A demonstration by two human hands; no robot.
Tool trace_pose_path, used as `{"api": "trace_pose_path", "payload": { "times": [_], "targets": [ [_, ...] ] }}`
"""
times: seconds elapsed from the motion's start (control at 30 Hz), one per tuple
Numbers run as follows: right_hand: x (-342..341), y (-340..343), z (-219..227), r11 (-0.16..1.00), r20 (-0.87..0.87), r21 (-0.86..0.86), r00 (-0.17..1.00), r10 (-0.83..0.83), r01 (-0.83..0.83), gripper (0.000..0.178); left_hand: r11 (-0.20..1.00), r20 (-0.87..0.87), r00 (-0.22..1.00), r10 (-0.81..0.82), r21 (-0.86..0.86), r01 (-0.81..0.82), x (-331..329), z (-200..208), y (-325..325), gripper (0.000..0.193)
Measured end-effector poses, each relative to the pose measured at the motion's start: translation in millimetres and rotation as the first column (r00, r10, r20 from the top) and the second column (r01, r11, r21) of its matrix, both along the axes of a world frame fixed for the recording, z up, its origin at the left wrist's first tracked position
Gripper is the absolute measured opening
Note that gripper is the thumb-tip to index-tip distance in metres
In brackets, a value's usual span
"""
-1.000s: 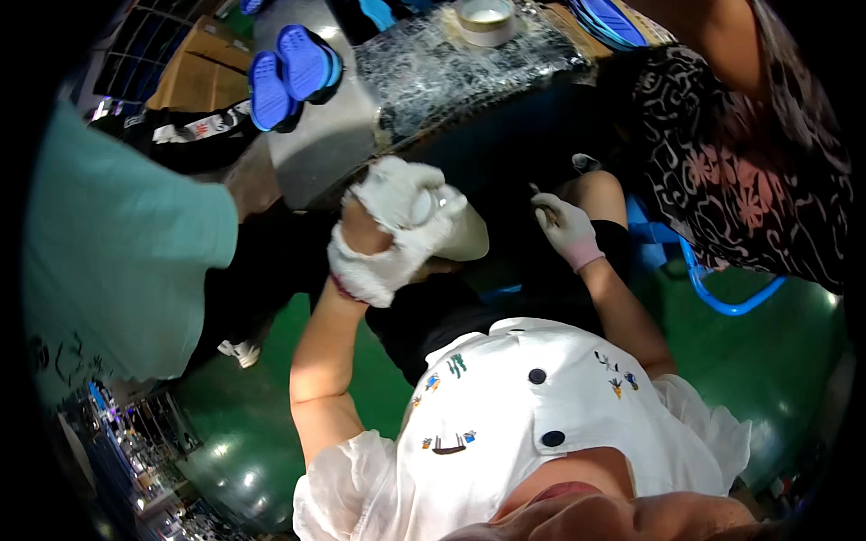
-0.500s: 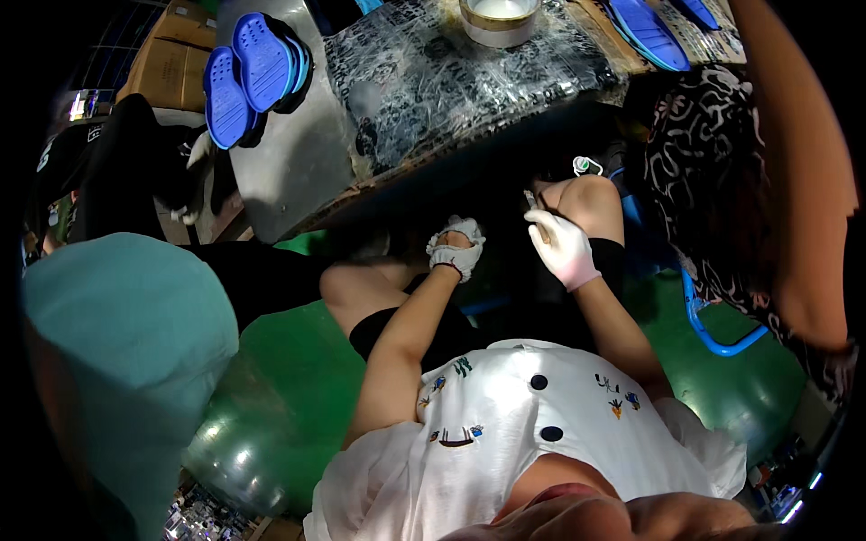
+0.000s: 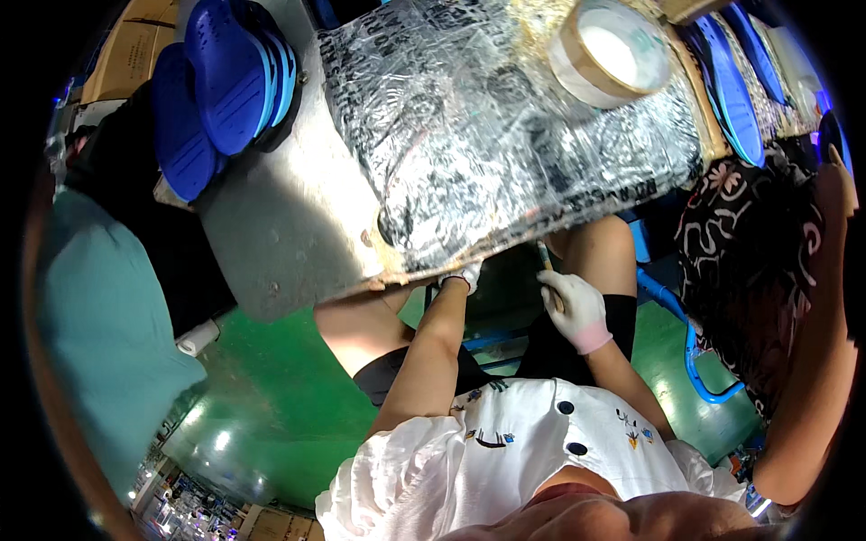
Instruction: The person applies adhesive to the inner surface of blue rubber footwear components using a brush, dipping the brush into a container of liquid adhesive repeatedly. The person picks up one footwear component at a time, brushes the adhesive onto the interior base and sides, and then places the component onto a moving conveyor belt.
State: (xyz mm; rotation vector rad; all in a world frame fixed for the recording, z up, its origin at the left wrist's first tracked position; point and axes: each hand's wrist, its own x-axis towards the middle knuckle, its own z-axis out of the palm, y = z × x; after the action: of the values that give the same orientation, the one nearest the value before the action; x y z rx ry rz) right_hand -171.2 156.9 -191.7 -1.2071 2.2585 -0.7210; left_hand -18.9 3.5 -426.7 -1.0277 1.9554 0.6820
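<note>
My right hand (image 3: 577,311), in a white glove with a pink cuff, is closed around the light wooden handle of a brush (image 3: 545,257). The brush points away from me, above my right thigh and just short of the table edge. My left hand (image 3: 466,274), also gloved in white, reaches under the near edge of the table. Only a sliver of it shows, so its fingers and anything in them are hidden. Ahead on the plastic-wrapped table (image 3: 469,144) stands a round tub (image 3: 577,68) with white contents.
Blue shoe soles (image 3: 225,86) are stacked at the table's left, and more blue soles (image 3: 726,86) lie at the right. A person in teal (image 3: 108,316) sits at my left, another in black patterned clothing (image 3: 731,243) at my right. A blue tubular frame (image 3: 695,361) stands beside my right leg.
The table and tub now appear closer and lower in view. My left hand has gone from plain sight to mostly hidden under the table edge. My right hand still holds the brush.
</note>
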Motion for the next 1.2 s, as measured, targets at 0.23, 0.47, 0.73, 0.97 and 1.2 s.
{"api": "trace_pose_path", "payload": {
  "times": [0.23, 0.47, 0.73, 0.97, 1.2],
  "targets": [
    [-2, -12, 0, 0.998, -0.006, 0.053, 0.999, 0.033, -0.033, 0.022, 0.997, 0.0, 1.0, -0.016, 0.079, 0.016, 3, -17, -2, 0.045],
    [0, -16, 3, 0.982, -0.035, 0.182, 0.998, 0.06, -0.053, 0.014, 0.989, -0.042, 0.996, -0.078, 0.124, 0.082, -9, -30, -8, 0.036],
    [13, -19, -4, 0.998, -0.062, -0.062, 0.998, -0.002, -0.002, 0.018, 0.714, -0.332, 0.755, -0.565, 0.263, 0.649, -31, 91, -1, 0.025],
    [20, 17, 15, 0.835, -0.352, -0.212, 0.837, 0.419, -0.507, 0.028, 0.933, -0.93, 0.2, -0.308, -0.255, 0.255, 34, 346, -80, 0.031],
    [32, -151, 159, 0.584, -0.407, -0.625, 0.855, 0.322, -0.518, 0.021, 0.471, -0.987, 0.061, -0.147, -0.124, -0.874, 76, 363, -282, 0.048]
  ]
}}
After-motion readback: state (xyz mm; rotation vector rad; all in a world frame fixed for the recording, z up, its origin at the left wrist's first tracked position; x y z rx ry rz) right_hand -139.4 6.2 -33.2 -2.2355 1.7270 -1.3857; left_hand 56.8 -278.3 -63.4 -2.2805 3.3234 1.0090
